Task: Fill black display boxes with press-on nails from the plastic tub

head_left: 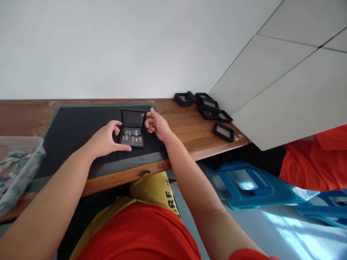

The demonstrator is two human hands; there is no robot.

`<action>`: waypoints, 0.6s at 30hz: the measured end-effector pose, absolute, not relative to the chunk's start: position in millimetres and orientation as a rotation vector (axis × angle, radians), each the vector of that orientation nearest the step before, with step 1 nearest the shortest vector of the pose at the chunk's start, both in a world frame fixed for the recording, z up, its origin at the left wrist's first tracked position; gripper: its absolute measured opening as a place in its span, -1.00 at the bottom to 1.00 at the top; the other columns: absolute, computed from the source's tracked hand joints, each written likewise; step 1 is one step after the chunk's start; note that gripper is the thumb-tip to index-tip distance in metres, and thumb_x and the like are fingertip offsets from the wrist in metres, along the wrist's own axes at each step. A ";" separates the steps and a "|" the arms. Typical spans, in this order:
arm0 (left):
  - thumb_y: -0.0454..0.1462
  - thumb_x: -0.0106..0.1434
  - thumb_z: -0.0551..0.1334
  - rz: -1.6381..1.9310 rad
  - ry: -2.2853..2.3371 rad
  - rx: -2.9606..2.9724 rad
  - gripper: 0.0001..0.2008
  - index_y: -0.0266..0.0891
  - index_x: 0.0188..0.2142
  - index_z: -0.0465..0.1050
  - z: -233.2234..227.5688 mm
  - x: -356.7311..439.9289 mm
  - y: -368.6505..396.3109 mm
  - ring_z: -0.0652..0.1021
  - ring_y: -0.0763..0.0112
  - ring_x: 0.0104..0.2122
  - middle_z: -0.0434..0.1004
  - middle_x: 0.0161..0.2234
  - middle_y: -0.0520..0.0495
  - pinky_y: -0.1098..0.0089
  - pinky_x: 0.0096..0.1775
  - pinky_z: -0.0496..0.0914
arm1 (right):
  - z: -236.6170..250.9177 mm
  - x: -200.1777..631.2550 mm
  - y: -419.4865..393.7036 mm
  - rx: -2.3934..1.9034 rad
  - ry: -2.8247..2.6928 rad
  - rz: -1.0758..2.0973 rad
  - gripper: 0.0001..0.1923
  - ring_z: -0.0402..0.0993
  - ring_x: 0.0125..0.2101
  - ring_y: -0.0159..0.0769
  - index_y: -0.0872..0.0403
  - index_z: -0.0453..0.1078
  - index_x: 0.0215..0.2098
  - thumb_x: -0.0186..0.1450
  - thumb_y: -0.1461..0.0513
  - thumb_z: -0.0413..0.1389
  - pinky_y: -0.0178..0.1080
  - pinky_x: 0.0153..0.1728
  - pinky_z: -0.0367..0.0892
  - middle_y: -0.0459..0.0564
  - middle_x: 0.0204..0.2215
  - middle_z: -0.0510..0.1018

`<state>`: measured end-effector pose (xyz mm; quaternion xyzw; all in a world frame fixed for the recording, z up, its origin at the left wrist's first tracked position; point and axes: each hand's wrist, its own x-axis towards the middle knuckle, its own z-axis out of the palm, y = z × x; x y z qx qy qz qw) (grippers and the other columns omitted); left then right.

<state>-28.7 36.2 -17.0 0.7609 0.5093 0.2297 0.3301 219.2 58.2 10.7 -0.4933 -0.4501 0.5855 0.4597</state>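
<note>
A small black display box (132,141) stands with its lid (132,118) raised on a dark mat (81,124). Two rows of small coloured pieces, which look like press-on nails (133,139), lie inside on a pale insert. My left hand (107,139) grips the box, its thumb along the front edge and its fingers bent at the left side. At the right edge of the raised lid is my right hand (157,124), fingers curled and holding that edge; part of a finger shows through the clear lid window.
A clear plastic bin (20,169) with many small packed pieces is at the left. Several black boxes (223,131) sit at the table's right end by a white partition (284,83). Beyond are blue stools (249,184) and a person in an orange shirt (317,160).
</note>
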 end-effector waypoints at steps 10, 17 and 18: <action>0.27 -0.16 0.51 0.522 1.385 2.033 0.17 -0.24 0.31 0.22 -10.5 -27.0 34.1 0.50 0.14 -0.20 0.45 -0.15 -0.06 0.18 -0.13 0.36 | 7.9 226.8 47.5 -1.127 -1.323 1.492 -0.46 0.10 -0.70 -0.47 0.02 0.34 -0.38 0.17 -0.23 0.31 -0.35 -0.65 0.02 -0.26 -0.72 0.32; 0.31 -0.02 0.43 0.609 1.188 1.839 0.02 -0.21 0.27 0.34 -12.6 -46.9 45.3 0.55 0.11 -0.14 0.47 -0.20 -0.06 0.16 -0.06 0.43 | 13.4 228.9 27.2 -1.114 -1.647 1.400 -0.52 0.14 -0.60 -0.50 0.05 0.39 -0.41 0.10 -0.11 0.42 -0.37 -0.56 0.00 -0.25 -0.63 0.37; 0.34 0.07 0.35 0.621 1.197 1.832 -0.07 -0.20 0.23 0.39 -12.6 -48.1 46.3 0.56 0.11 -0.16 0.50 -0.19 -0.08 0.16 -0.09 0.43 | 12.3 227.7 26.8 -1.101 -1.678 1.387 -0.50 0.18 -0.57 -0.49 0.06 0.39 -0.42 0.09 -0.12 0.43 -0.36 -0.53 0.05 -0.23 -0.61 0.39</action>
